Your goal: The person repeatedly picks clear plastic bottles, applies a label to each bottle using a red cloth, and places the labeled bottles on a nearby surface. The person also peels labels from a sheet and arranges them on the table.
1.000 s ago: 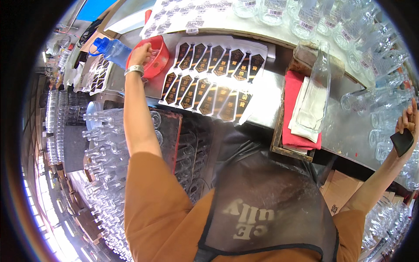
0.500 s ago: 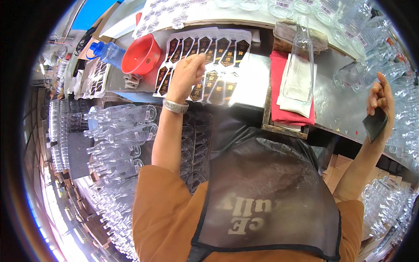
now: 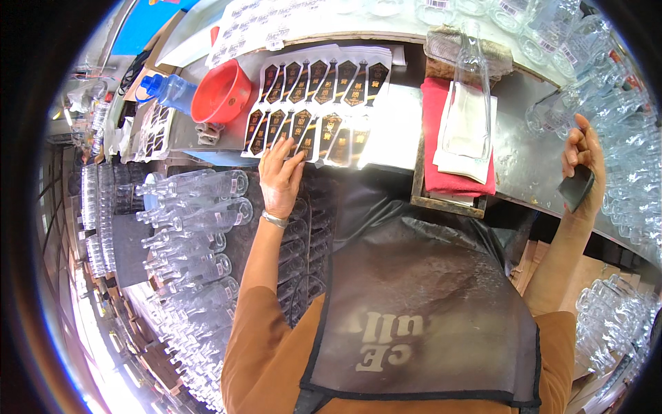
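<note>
My left hand (image 3: 281, 181) has its fingers spread, with the fingertips at the lower edge of a label sheet (image 3: 318, 114) printed with black and gold pointed labels. Off to the right, my right hand (image 3: 585, 155) grips a dark flat scraper-like piece (image 3: 576, 188) against its palm, index finger raised. Between the hands a clear glass bottle (image 3: 469, 103) lies on a folded white cloth (image 3: 460, 168). Under that is a red towel (image 3: 434, 131) on a wooden-edged stand (image 3: 448, 205). Neither hand touches the bottle.
A red bowl (image 3: 222, 93) and a blue water bottle (image 3: 167, 92) stand left of the labels. Many clear bottles crowd the right side (image 3: 627, 165); others are stacked in rows (image 3: 196, 210) below left. A rolled grey cloth (image 3: 445, 45) sits behind the stand. White label sheets (image 3: 252, 24) lie behind.
My left hand has dropped from above the label sheet to its near edge, and its closed fingers have spread. My right hand has shifted slightly left, keeping the dark piece.
</note>
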Demonstrator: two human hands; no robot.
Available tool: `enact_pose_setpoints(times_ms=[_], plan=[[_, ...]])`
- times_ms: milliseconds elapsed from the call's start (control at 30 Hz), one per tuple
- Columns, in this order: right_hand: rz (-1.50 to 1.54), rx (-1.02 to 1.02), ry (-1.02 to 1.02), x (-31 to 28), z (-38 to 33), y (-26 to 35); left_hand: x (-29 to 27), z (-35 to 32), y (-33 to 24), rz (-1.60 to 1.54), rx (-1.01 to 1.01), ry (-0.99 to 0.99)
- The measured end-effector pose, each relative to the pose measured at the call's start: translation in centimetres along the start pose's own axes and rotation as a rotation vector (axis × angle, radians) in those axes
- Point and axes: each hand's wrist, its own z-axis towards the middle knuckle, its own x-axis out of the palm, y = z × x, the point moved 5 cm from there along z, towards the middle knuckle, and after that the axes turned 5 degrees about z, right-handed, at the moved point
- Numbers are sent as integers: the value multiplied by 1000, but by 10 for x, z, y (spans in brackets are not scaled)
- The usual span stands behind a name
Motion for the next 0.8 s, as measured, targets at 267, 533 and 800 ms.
enact_pose_setpoints(times_ms=[267, 533, 800], plan=[[-24, 109, -77, -10, -3, -23, -12, 22, 13, -995, -872, 109], [81, 223, 29, 10, -3, -39, -30, 202, -139, -1129, -220, 44], [55, 307, 69, 16, -5, -54, -31, 193, -221, -418, 439, -6]])
